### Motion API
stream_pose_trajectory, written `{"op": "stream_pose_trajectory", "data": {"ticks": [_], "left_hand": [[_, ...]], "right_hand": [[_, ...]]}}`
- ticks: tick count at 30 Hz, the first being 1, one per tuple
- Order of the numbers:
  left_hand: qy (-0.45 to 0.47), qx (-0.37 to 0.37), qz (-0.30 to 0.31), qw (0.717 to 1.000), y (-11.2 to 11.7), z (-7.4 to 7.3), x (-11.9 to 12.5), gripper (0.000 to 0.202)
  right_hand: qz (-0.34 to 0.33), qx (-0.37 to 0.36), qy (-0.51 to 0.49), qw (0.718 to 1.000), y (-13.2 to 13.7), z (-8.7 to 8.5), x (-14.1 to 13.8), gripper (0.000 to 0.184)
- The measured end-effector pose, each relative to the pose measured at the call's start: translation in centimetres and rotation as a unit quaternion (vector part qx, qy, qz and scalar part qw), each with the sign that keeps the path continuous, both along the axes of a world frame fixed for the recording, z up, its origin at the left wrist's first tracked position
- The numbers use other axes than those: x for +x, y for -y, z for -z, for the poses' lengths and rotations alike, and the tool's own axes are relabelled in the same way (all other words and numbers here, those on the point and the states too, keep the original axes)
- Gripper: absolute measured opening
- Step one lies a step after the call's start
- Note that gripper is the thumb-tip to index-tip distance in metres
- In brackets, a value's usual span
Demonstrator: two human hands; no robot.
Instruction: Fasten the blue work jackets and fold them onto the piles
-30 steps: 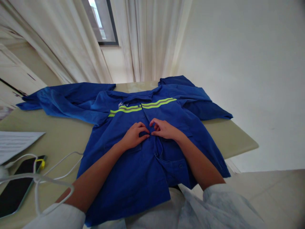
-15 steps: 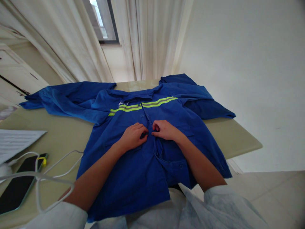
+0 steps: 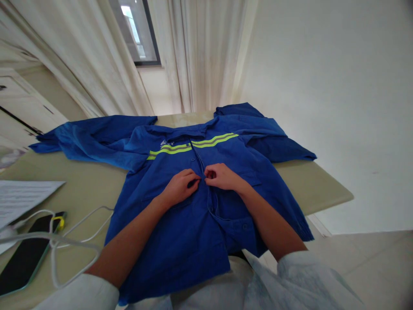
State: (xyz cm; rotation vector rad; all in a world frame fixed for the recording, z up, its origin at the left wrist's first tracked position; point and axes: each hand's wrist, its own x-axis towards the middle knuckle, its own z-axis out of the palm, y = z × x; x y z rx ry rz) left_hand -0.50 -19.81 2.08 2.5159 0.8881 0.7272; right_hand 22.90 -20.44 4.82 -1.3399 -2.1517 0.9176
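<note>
A blue long-sleeved work shirt [image 3: 171,161] with yellow-green reflective stripes across the chest lies face up and spread out, its collar toward the far side. Both hands are on its front at mid-chest. My left hand [image 3: 180,187] pinches the front edge at the button line. From the other side, my right hand [image 3: 222,177] grips the opposite edge, its fingers curled. The two hands nearly touch, and they hide the fabric and any button between them. Below them the placket lies loose and uneven, with a pocket flap beside it.
The shirt rests on a beige table [image 3: 309,185]. To the left lie a sheet of printed paper [image 3: 26,198], a black smartphone [image 3: 26,254] and a white cable [image 3: 87,221]. Long cream curtains [image 3: 200,51] and a white wall rise behind the table.
My hands have drawn slightly closer at the shirt's front edges, and the fabric between them has tightened. The view has shifted slightly.
</note>
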Motion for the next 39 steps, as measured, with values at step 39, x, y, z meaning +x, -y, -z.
{"op": "stream_pose_trajectory", "data": {"ticks": [39], "left_hand": [[-0.048,0.151,-0.091,0.983,1.0,0.1,0.7,0.009]], "right_hand": [[0.068,0.047,0.071,0.994,1.5,-0.8,-1.9,0.014]]}}
